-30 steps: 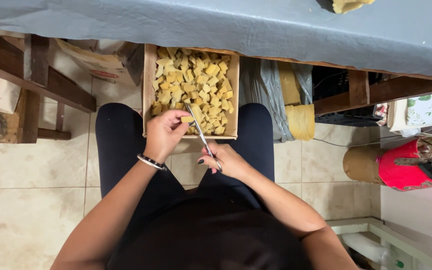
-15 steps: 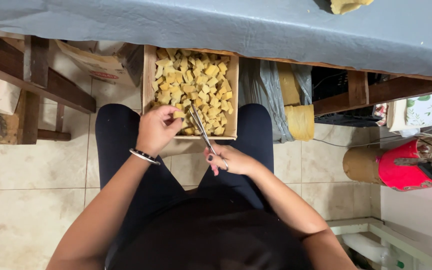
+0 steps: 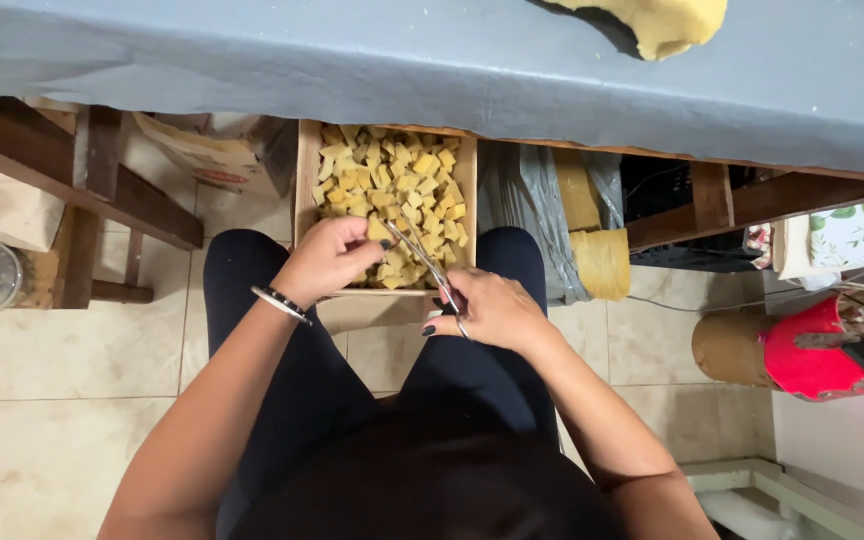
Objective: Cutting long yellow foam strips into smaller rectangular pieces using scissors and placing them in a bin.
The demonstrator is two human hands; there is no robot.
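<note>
A cardboard box [image 3: 306,190] full of small yellow foam pieces [image 3: 392,190] rests on my knees under the table edge. My left hand [image 3: 324,262], with a bracelet at the wrist, pinches a yellow foam piece [image 3: 379,230] at the box's near side. My right hand [image 3: 492,310] grips the handles of metal scissors [image 3: 414,248], whose blades point up and left toward that piece over the box.
A grey-covered table [image 3: 352,70] spans the top, with a big yellow foam lump [image 3: 667,18] at its far edge. Yellow foam slabs in a plastic bag [image 3: 582,230] stand to the right. A red container [image 3: 817,350] and wooden frame [image 3: 82,200] flank my legs on the tiled floor.
Both hands shifted slightly toward the box. The scissors blades have tilted and now reach the piece held in my left fingers.
</note>
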